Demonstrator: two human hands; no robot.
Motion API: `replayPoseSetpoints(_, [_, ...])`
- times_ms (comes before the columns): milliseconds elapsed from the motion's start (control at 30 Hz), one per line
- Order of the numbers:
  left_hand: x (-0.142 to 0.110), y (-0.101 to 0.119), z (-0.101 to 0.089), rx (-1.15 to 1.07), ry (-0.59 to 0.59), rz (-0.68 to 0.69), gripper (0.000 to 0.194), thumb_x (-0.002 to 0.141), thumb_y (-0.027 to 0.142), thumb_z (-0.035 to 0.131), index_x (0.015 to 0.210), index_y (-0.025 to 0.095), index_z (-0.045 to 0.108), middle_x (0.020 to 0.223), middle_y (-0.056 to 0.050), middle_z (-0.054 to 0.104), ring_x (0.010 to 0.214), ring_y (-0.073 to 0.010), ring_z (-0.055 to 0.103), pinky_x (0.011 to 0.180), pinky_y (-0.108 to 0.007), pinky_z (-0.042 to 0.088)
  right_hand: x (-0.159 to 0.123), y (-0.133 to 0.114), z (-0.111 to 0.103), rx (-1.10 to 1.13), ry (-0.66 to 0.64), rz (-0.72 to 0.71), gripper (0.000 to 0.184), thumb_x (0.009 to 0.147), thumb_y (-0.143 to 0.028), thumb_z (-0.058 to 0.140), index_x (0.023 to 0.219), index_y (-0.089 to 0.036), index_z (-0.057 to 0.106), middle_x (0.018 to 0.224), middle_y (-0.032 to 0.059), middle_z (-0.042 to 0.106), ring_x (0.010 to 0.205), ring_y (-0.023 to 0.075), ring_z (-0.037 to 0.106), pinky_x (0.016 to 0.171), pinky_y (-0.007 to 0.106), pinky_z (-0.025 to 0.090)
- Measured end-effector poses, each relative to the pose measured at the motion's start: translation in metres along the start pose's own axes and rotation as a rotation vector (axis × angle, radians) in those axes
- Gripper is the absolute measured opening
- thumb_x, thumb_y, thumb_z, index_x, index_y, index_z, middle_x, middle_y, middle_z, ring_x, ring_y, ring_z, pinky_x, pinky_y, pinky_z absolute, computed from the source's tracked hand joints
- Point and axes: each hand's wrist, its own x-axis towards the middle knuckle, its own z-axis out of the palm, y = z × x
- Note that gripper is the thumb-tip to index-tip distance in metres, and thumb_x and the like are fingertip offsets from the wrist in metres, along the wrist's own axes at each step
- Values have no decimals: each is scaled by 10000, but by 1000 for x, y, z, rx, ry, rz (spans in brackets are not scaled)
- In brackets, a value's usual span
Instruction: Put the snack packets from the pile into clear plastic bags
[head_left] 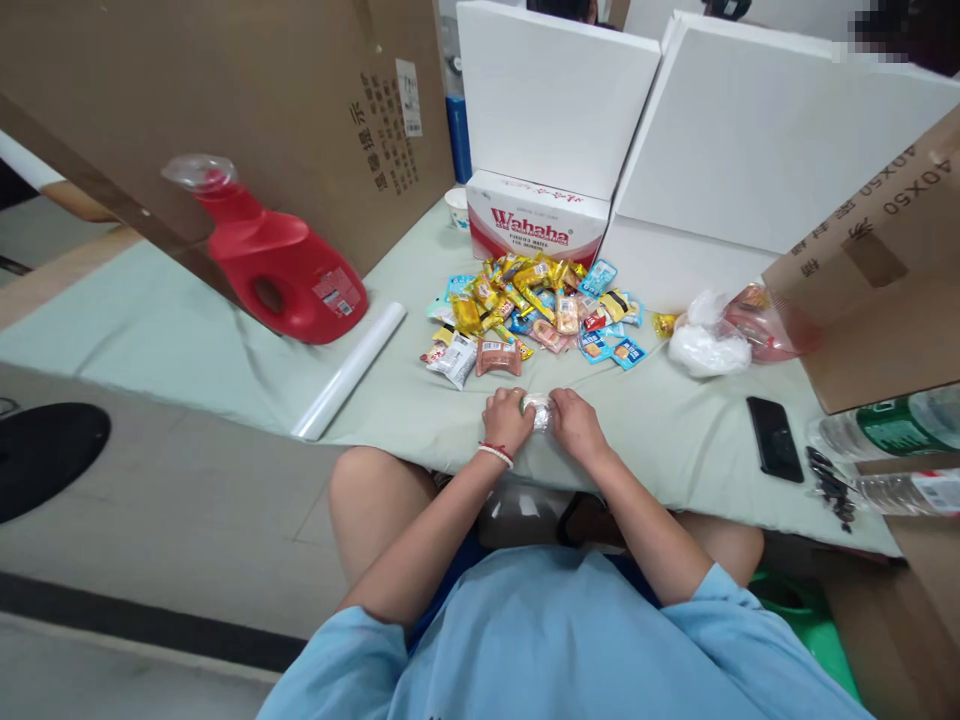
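Observation:
Between my two hands, at the front edge of the cloth-covered table, is a small shiny, whitish wrapped packet [538,412]; its exact kind does not show. My left hand [508,420], with a red and a white band at the wrist, is closed on its left side. The fingers of my right hand [577,425] grip its right end. Just beyond the hands lies a heap of snack packets [536,300] in yellow, blue and pink wrappers. A brown packet [499,358] and a silver-white packet [454,360] sit at the near side of this heap.
Left stand a red jug [289,265] and a white roll [351,370]. A Wahaba-style white-and-red carton [536,222] backs the heap. Rightward are a white plastic bag [709,340], a phone [775,438], plastic bottles [907,422] and a cardboard panel [870,290].

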Motion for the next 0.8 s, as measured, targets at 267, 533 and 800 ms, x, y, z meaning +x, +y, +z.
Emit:
replayPoseSetpoints(267, [-42,28,-3,-135,170,229,203,957,173,567,1140,170,656,1156,-128,638,1115,-238,624,990,-361,531,-42,15,2,1049,245,222,263,952,-486,616,982,-238,700,859,35,730,732,203,699,773,359,598])
replayPoseSetpoints(533, [-81,37,44,66,159,918,327,1057,134,403,1257,171,659,1133,-149,725,1147,-256,657,975,-441,543,-80,43,1,1563,244,461,407,724,-575,868,841,-223,700,800,6,692,708,142,634,642,282,574])
replayPoseSetpoints(800, [-90,58,40,-45,-221,1127,450,962,116,429,1308,239,688,1292,-127,735,1284,-290,656,1123,-506,546,-78,71,-5,1303,78,438,344,626,-504,878,825,-290,694,678,-59,714,635,187,670,634,348,568])
